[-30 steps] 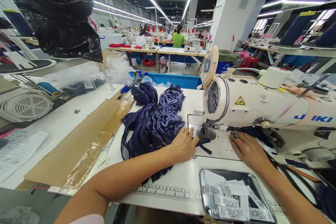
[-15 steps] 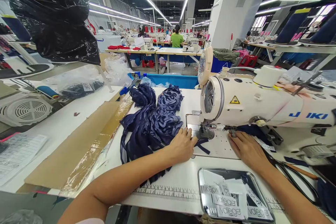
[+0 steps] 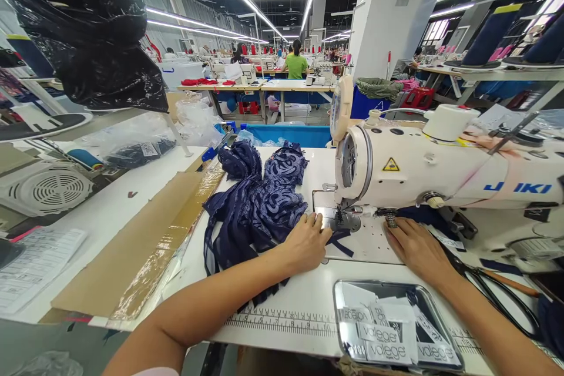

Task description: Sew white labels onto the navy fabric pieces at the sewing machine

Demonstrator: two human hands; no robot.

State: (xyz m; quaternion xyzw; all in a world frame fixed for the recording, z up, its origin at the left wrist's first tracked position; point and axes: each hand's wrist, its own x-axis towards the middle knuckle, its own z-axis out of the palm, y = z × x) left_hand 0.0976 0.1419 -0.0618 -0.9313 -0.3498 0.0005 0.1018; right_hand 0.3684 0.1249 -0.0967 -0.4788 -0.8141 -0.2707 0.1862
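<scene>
My left hand (image 3: 307, 242) is closed at the front left of the needle plate, its fingers bent over the edge of a navy fabric strip (image 3: 342, 243) whose loose ends stick out to the right. Beside it on the left lies a heap of navy lace garment pieces (image 3: 259, 200). My right hand (image 3: 416, 247) rests on the bed of the white sewing machine (image 3: 423, 164), fingers stretched forward under the arm next to a spring-loaded part (image 3: 390, 217). Navy cloth (image 3: 427, 218) lies just behind its fingers. The presser foot (image 3: 341, 216) stands between my hands.
A metal tray (image 3: 337, 317) of white labels sits in front. Black-handled scissors (image 3: 506, 299) lie beside my right forearm. Taped cardboard (image 3: 127, 241) covers the left table edge. A black plastic bag (image 3: 106, 41) hangs at upper left. A person in green (image 3: 296, 64) sits farther back.
The camera view has shifted slightly. Both hands, the navy strip and the garment heap keep practically the same places.
</scene>
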